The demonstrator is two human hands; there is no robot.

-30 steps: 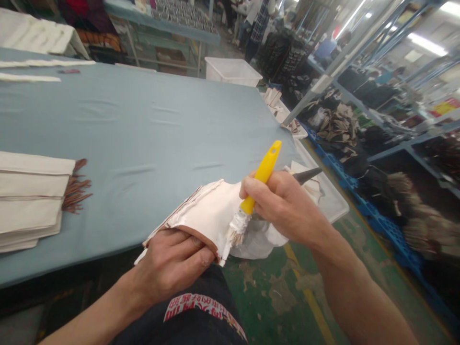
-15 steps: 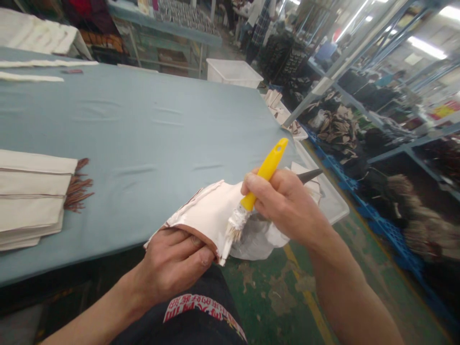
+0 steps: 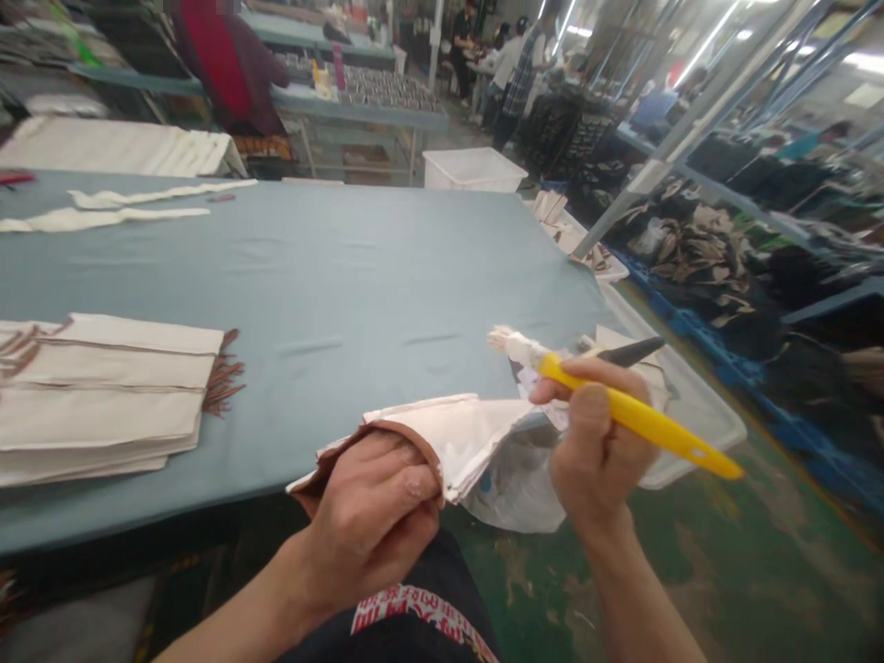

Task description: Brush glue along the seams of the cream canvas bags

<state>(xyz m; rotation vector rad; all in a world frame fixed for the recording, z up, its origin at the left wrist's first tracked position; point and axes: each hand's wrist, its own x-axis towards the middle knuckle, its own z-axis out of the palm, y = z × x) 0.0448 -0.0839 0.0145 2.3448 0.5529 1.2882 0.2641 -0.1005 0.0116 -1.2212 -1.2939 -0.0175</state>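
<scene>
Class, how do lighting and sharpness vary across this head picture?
Head view: white ceiling tubes glare at upper right; head view: the dark heap near the right edge looks smeared; head view: the yellow-handled, pale-bristled brush looks sharper.

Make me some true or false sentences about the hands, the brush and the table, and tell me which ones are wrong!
1. The right hand holds a yellow-handled brush. True.
2. The bristles are pressed against the cream piece. False: they are apart from it.
3. The left hand holds the cream piece by its brown-edged end. True.
4. The table has a bright red top. False: it is blue-grey.
5. A stack of cream fabric lies on the table. True.
</scene>
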